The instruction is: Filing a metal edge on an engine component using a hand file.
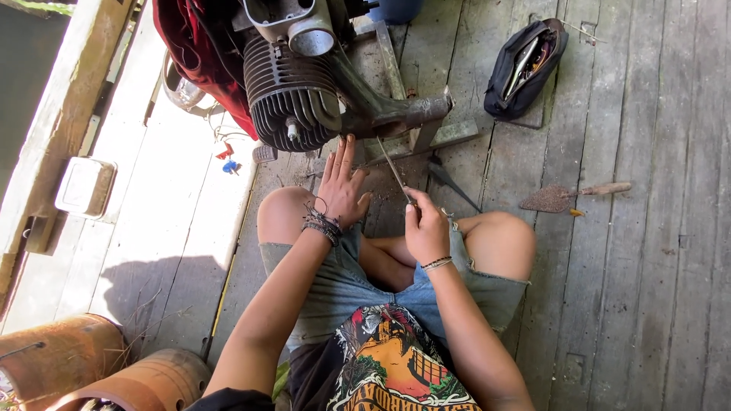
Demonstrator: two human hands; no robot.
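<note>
I sit cross-legged on a wooden plank floor in front of a small motorcycle engine with a dark finned cylinder (288, 99) and a dark exhaust pipe (388, 110). My left hand (340, 186) is flat and open, fingers spread, reaching toward the underside of the cylinder, its fingertips just below the fins. My right hand (425, 227) is closed around a thin metal tool (393, 169) whose shaft points up toward the exhaust pipe and the metal stand (426, 137) beneath it. Bracelets sit on both wrists.
An open black tool pouch (525, 67) lies at the upper right. A rusty trowel with a wooden handle (571, 196) rests on the planks to my right. Red fabric (199, 53) hangs by the engine. Rusty cylinders (84, 361) stand at lower left beside a wooden beam (53, 129).
</note>
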